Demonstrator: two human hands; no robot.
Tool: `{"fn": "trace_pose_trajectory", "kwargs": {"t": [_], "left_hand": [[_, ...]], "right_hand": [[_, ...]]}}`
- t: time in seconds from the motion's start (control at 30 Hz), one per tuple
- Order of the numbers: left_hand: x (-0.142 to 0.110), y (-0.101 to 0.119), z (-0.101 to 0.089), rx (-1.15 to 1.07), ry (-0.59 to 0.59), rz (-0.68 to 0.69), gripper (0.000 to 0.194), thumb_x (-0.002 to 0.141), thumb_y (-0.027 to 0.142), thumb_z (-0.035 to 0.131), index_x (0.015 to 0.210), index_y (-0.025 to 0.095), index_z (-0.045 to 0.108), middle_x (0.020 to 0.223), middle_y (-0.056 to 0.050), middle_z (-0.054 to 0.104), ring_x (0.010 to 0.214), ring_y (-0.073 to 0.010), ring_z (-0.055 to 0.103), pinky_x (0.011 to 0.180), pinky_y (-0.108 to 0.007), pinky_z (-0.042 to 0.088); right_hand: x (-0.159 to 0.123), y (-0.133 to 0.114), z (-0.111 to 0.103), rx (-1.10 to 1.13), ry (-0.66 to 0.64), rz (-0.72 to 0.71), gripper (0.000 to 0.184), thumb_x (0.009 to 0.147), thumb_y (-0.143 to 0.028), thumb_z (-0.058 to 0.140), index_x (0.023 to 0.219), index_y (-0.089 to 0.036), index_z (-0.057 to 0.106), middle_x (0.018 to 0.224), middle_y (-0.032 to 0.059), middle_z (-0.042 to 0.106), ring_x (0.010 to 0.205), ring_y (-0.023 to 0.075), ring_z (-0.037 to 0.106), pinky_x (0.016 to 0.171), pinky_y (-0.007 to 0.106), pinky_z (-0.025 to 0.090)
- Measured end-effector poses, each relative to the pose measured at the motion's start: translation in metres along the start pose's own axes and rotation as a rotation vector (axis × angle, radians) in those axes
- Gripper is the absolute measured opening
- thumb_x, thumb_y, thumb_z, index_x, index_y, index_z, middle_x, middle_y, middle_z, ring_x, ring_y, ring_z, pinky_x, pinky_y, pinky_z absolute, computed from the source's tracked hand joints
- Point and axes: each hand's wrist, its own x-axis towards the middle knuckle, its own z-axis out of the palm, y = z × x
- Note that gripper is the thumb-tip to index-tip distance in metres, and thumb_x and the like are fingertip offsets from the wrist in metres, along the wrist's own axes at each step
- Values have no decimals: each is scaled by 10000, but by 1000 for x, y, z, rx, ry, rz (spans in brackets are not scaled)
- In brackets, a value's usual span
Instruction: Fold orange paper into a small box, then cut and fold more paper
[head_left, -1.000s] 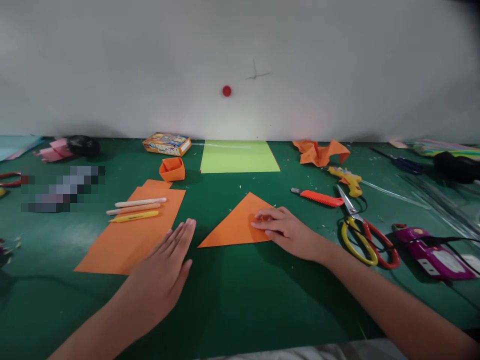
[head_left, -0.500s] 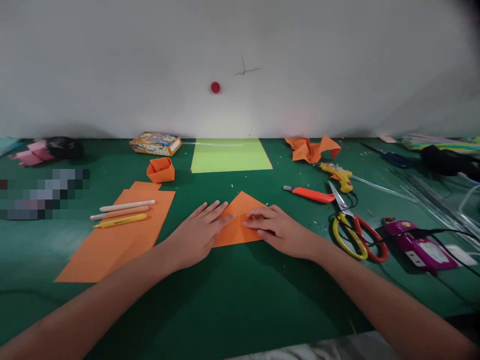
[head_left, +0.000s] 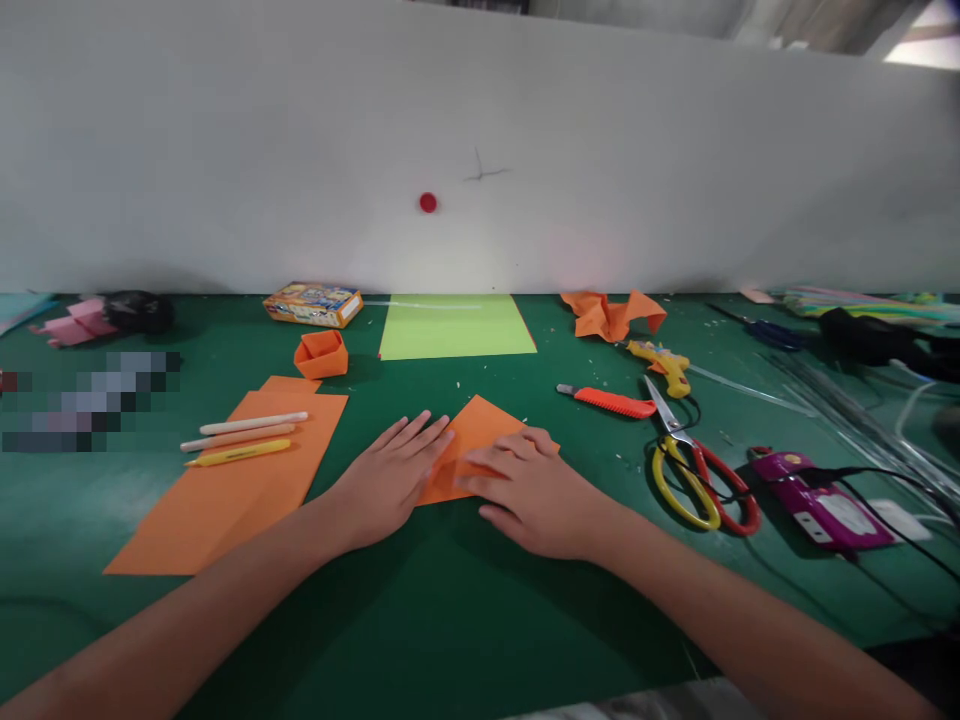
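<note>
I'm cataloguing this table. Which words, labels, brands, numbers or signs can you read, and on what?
No text is legible.
Cardboard box: printed, too small and blurred to read.
Yellow pen: faint dark marking, too small to read.
Purple power strip: no lettering can be made out.
Wall: thin dark strokes, no clear letter.

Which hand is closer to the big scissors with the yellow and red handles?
Right. The right hand is on the folded orange paper, left of the scissors. The left hand is farther left, at the paper's left edge.
</note>
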Motion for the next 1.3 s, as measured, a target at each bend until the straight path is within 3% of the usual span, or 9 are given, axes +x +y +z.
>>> {"fn": "trace_pose_trajectory", "kwargs": {"t": [0.2,0.37,0.6,0.77,0.93,1.07,1.3], "left_hand": [[-2,-3,4,25,12,7,603,985,174,355,1588,159,353,1680,-87,270,1575,-267,152,1263,-480,237],[-2,-6,9,-19,51,28,577,1016,193,323,1592,190,360,1672,-78,289,1561,-259,221,1269,-489,235],[-1,-6,10,-47,64,-3,536,1079,324,254,1595,224,357,1666,-57,310,1552,-241,255,1269,-487,239],[-1,-6,7,-29,29,-3,545,1071,304,243,1590,190,363,1671,-60,297,1557,-234,241,1271,-482,235],[-1,-6,7,-48,47,-7,539,1076,315,250,1596,212,352,1669,-50,304,1556,-229,243,1274,-479,230],[-1,-6,7,-40,20,-17,546,1075,320,259,1596,181,347,1676,-55,282,1562,-227,224,1282,-474,212],[0,-4,4,-37,4,-24,550,1082,332,226,1597,181,347,1677,-42,279,1565,-220,212,1284,-455,207]], "right_hand": [[7,-12,8,23,-45,-48,477,1052,-399,437,1528,-361,458,1438,113,558,1226,326,493,1058,569,319],[7,-9,9,28,-50,-39,452,1063,-421,414,1506,-376,496,1432,110,555,1238,327,485,1051,561,322],[4,-6,1,94,-18,-18,354,1059,-320,440,1307,-273,689,1384,84,634,1206,282,544,1013,498,369],[-4,2,-5,101,13,10,325,1039,-300,469,1168,-263,765,1346,63,678,1165,270,571,977,474,436],[-18,18,-17,92,39,54,296,1003,-308,528,1017,-284,822,1415,43,641,1312,335,472,1064,564,420],[-29,31,-26,111,17,115,244,942,-268,600,932,-310,840,1468,6,599,1369,380,412,1077,609,421],[-46,55,-30,193,-42,198,251,948,-343,617,826,-331,836,1521,-33,542,1431,437,357,1043,687,444]]}}
